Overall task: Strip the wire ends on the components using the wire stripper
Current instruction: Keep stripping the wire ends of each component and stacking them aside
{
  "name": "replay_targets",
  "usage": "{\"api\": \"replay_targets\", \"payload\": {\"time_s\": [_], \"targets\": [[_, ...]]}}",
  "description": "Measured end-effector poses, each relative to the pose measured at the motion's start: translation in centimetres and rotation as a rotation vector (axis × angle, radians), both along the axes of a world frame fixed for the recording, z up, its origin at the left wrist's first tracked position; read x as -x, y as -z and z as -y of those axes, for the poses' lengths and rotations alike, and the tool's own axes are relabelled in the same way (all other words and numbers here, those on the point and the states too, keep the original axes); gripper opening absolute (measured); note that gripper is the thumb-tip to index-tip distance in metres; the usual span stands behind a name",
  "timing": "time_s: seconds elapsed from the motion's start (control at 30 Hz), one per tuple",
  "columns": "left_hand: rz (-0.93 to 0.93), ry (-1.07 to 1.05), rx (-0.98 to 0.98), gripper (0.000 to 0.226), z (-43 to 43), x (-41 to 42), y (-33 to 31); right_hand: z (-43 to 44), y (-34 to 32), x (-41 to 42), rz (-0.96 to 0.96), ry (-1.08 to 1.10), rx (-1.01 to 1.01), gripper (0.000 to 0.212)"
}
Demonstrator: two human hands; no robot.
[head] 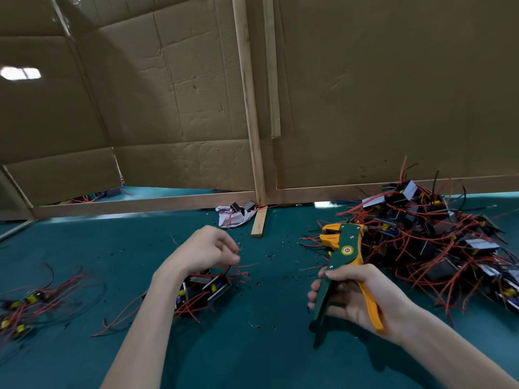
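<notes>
My right hand grips the green and orange wire stripper by its handles, jaws pointing up and to the left. My left hand hovers over a small component with red wires on the teal table and pinches thin red wire ends between its fingertips. The stripper's jaws are apart from those wires. A big heap of components with red and black wires lies at the right.
Another group of wired components lies at the left edge. Cardboard walls on wooden battens close off the back. A crumpled white cloth with parts and a wooden block sit near the wall. Bits of stripped insulation dot the table.
</notes>
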State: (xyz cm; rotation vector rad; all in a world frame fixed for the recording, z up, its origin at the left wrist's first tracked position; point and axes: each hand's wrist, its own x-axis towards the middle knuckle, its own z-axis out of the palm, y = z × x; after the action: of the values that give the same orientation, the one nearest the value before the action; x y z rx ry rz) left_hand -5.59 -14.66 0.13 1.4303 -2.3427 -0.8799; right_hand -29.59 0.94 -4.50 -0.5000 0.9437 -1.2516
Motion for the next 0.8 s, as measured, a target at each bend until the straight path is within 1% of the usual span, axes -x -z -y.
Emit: {"api": "replay_targets", "payload": {"time_s": [0.13,0.17,0.23,0.37,0.5,0.73,0.8], "targets": [[-0.506,0.078,-0.108,0.006,-0.4,2.4,-1.9,-0.1,-0.2,0.0,0.029,0.030,0.043,0.025],[-0.599,0.104,-0.125,0.005,-0.5,3.2,-2.3,-0.1,-0.3,0.0,0.027,0.034,0.052,0.024],[-0.685,0.149,-0.108,0.005,-0.7,4.8,-2.8,-0.1,-0.4,0.1,0.023,0.041,0.063,0.023],[-0.704,0.172,-0.026,0.006,-0.7,7.2,-1.6,-0.1,-0.3,0.5,0.018,0.045,0.077,0.026],[-0.696,0.165,-0.027,0.011,0.0,7.5,0.7,0.0,-0.1,0.6,0.021,0.028,0.080,0.026],[-0.580,0.128,-0.010,0.020,0.0,7.6,6.0,-0.1,0.1,0.2,0.036,0.015,0.057,0.020],[-0.563,0.113,0.034,0.023,0.1,7.8,6.8,-0.2,0.1,0.2,0.030,0.014,0.055,0.021]]}}
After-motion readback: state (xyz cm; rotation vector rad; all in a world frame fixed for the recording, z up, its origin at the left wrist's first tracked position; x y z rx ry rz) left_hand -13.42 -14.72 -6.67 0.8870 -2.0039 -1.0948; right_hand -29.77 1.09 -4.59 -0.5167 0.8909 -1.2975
